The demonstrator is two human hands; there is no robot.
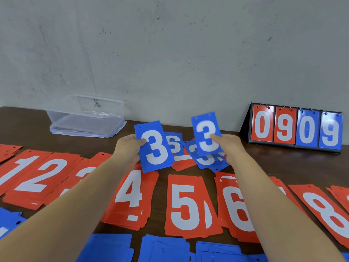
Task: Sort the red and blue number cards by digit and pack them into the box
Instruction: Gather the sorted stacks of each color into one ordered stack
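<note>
My left hand (128, 148) holds a small stack of blue 3 cards (154, 146) upright above the table. My right hand (229, 146) pinches a single blue 3 card (205, 133), lifted over a loose heap of blue and red cards (190, 156) at the table's middle back. Red piles lie in a row: 1 (17, 173), 2 (45, 178), 4 (132, 195), 5 (188, 205), 6 (234, 208), 8 (328, 210). Blue piles (164, 248) lie face down along the near edge. The clear plastic box (85, 116) stands open at the back left.
A black flip scoreboard (294, 127) showing 0 9 0 9 stands at the back right against the grey wall. The dark wooden table (283, 163) shows between scoreboard and piles. The box sits on its lid.
</note>
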